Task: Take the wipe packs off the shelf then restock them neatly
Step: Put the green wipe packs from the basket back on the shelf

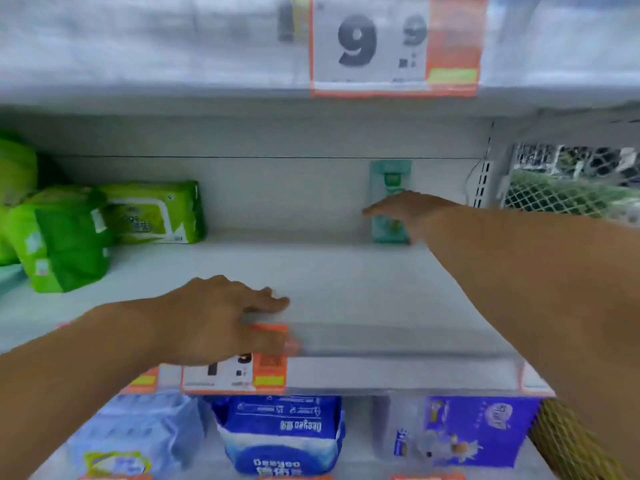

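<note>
This is a shop aisle. White metal shelving stands in tiers, with orange-and-white price tags clipped to the shelf edges. Packaged goods sit in stock: green wipe packs at far left, blue and purple packs on the tier below.

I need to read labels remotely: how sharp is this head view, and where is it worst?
Head view: motion-blurred throughout; the price sign ghosts double; the teal pack behind the right hand is smeared; the green packs are clearest, print unreadable; wide-angle bending at edges.
</note>
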Available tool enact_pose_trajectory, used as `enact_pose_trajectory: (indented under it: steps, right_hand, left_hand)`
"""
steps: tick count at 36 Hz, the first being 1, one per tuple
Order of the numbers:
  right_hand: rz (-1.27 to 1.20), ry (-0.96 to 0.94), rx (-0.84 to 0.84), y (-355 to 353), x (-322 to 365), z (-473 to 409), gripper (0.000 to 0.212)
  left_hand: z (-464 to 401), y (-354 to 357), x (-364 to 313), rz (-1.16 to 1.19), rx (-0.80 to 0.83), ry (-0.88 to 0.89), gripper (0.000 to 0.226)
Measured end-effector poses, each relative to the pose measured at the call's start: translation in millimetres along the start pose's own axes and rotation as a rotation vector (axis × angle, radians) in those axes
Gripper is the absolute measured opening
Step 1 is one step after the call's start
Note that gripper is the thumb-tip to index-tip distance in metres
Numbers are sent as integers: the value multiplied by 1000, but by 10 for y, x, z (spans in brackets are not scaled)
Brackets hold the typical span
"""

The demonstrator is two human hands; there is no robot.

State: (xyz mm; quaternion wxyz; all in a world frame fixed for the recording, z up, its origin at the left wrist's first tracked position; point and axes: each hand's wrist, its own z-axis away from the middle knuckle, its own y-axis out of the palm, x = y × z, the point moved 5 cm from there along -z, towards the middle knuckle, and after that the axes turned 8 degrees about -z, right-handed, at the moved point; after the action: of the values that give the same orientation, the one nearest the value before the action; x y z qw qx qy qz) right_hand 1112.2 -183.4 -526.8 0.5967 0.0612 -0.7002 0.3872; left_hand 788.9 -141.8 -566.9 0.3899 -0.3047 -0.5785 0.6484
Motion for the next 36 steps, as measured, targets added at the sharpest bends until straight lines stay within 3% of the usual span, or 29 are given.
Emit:
enact_pose_trajectory:
  steps: [2, 6, 12, 14, 17, 19, 21, 23, 24, 26, 29, 33, 36]
  right_hand:
    - [-39, 10, 51, 89, -72, -127, 51]
    - [-149, 44, 240, 379, -60, -125, 65]
    - [-272, -26, 610, 825, 447, 1010, 27]
    - [-292, -91, 646, 812, 505, 1468, 25]
    - [-417, -231, 647, 729, 530, 2158, 27]
    - [-561, -264, 650, 659, 451, 2551, 30]
    - [-665, -241, 690, 678, 265, 2895, 33]
    - [-727, -188, 734, 824, 4, 3211, 36]
    - [-743, -155, 767, 938, -135, 3352, 38]
    - [-757, -75, 838, 1170, -376, 3601, 41]
    - [-671, -29, 910, 1365, -548, 3796, 37]
    - [-517, -9, 928, 1448, -587, 3870, 46]
    - [-405, -37, 992, 1532, -616, 3903, 39]
  left_hand:
    - [-29, -61, -20, -7, 39, 0, 101]
    - [1, -101, -30, -2, 73, -27, 100]
    - [81, -57, -49, 5, 65, -65, 107]
    - [198, -76, -122, -49, -40, -109, 92]
    - [563, -94, -197, -126, -351, -169, 58]
    - [902, 34, -159, -8, -523, -123, 51]
    - [1274, 200, -76, 314, -627, -84, 56]
    - [1596, 362, -30, 892, -581, -68, 58]
    - [1711, 451, -60, 1212, -477, -69, 54]
    - [1917, 616, -113, 1542, -316, -110, 40]
    - [2197, 769, -29, 1325, -413, -183, 11]
    - [2336, 895, 126, 1227, -306, -159, 10]
    - [2440, 919, 220, 1192, -240, -169, 9]
